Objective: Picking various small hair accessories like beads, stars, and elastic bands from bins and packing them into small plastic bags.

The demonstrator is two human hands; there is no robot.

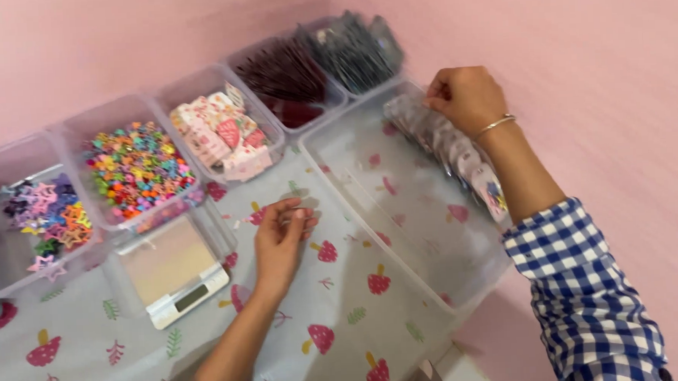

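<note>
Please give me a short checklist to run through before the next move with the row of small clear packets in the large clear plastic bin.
1. Right hand on the row of small clear packets: ok, fingers rest on its far end.
2. Packets inside the large clear plastic bin: ok, lined along its right wall.
3. Left hand free: ok, resting on the mushroom-print table cover, holding nothing visible.
4. Small silver digital scale bare: ok, nothing on its plate.
5. Firm grasp on a packet: cannot tell.

Left hand (280,235) lies palm down, fingers loosely curled, just right of the small scale (175,270); right hand (464,97) reaches far beyond it, fingers pinched together, wrist bent
</note>
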